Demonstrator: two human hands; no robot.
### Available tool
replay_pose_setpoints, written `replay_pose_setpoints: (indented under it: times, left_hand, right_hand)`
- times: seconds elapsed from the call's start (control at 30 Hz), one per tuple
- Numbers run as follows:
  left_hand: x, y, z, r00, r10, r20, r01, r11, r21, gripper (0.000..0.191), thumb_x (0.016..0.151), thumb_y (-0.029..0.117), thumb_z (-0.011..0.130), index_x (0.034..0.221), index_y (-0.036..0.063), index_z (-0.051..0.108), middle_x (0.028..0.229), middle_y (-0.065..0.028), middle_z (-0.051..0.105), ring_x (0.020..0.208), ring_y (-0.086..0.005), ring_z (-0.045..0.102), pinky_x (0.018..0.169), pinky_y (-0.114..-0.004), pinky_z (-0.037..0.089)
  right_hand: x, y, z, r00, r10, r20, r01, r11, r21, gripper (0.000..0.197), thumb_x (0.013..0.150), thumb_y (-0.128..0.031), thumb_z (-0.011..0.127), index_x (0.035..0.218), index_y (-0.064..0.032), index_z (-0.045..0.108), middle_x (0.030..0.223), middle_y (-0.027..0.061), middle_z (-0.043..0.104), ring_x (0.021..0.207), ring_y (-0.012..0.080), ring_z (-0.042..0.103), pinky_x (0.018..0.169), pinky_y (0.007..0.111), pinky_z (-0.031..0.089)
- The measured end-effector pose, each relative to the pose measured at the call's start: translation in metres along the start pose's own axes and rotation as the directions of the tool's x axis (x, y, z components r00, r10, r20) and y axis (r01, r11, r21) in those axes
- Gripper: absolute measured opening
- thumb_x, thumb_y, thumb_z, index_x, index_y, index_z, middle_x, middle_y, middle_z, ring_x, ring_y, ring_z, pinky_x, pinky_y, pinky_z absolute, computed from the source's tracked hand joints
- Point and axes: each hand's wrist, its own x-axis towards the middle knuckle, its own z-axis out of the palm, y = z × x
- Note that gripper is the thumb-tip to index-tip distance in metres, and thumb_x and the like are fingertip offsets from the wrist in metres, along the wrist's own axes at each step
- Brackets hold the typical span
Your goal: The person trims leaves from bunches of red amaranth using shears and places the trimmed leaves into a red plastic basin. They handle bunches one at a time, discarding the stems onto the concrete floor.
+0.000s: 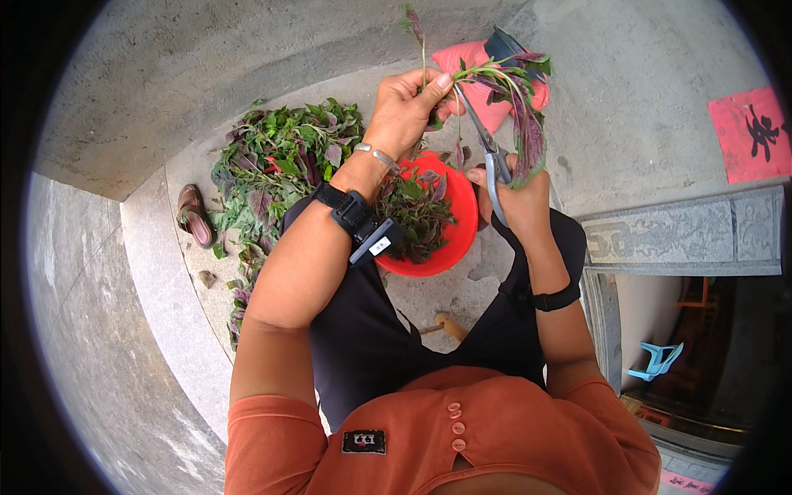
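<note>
Pinched between the thumb and fingers of my left hand (405,108) are the stems of a leafy sprig (526,117) with purple and green leaves, which droops to the right. My right hand (520,198) grips metal scissors (486,139), their blades pointing up to the stems beside my left fingertips. Whether the blades are parted is hard to tell. Below my left hand a red plastic basin (463,238) holds cut leafy greens (417,213). A large heap of purple and green leafy vegetables (284,148) lies on the ground to the left.
Beyond my hands, a pink bag (464,59) and a dark container (504,46) are near the concrete wall (606,74). A brown sandal (197,216) and a small stone (207,279) lie at the left. Through a doorway at the right shows a light blue plastic stool (656,361).
</note>
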Motion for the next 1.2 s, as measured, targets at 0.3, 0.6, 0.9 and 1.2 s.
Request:
replay_pose_setpoints:
  times: [0.3, 0.6, 0.9, 1.2]
  left_hand:
    - [0.001, 0.001, -0.012, 0.973, -0.176, 0.152, 0.195, 0.973, -0.120, 0.020, 0.099, 0.021, 0.058, 0.096, 0.0033, 0.066, 0.065, 0.0014, 0.056, 0.052, -0.0045, 0.040, 0.047, -0.021, 0.031]
    - [0.003, -0.002, -0.013, 0.974, -0.051, 0.221, 0.101, 0.971, -0.218, 0.015, 0.097, 0.011, 0.058, 0.108, 0.0012, 0.063, 0.093, -0.0116, 0.069, 0.080, -0.0140, 0.061, 0.074, -0.027, 0.048]
    - [0.002, -0.007, -0.010, 0.963, -0.043, 0.267, 0.106, 0.968, -0.227, 0.014, 0.096, 0.006, 0.057, 0.107, -0.0013, 0.062, 0.097, -0.0105, 0.065, 0.087, -0.0172, 0.061, 0.084, -0.032, 0.050]
    - [0.005, -0.009, -0.016, 0.964, -0.083, 0.253, 0.167, 0.928, -0.333, 0.016, 0.095, 0.010, 0.059, 0.107, 0.0005, 0.061, 0.093, -0.0043, 0.060, 0.085, -0.0151, 0.056, 0.086, -0.035, 0.049]
  right_hand:
    - [-0.030, 0.004, -0.006, 0.924, 0.369, 0.101, -0.378, 0.921, 0.090, 0.045, 0.068, -0.034, 0.090, 0.066, 0.0015, 0.062, 0.051, 0.0002, 0.047, 0.048, 0.0071, 0.037, 0.046, 0.030, 0.037]
    - [-0.061, -0.014, -0.041, 0.976, -0.016, 0.219, 0.028, 0.998, -0.054, 0.043, 0.063, -0.020, 0.092, 0.067, 0.0007, 0.055, 0.057, 0.0047, 0.046, 0.053, 0.0098, 0.038, 0.049, 0.026, 0.034]
    - [-0.063, -0.006, -0.057, 0.999, 0.017, 0.030, -0.014, 0.996, -0.090, 0.041, 0.064, -0.018, 0.092, 0.072, 0.0014, 0.056, 0.062, 0.0028, 0.049, 0.058, 0.0075, 0.039, 0.052, 0.025, 0.036]
    - [-0.064, -0.012, -0.061, 0.996, 0.083, -0.039, -0.087, 0.990, -0.113, 0.038, 0.069, -0.021, 0.089, 0.071, -0.0017, 0.056, 0.060, -0.0041, 0.042, 0.060, 0.0049, 0.036, 0.051, 0.023, 0.033]
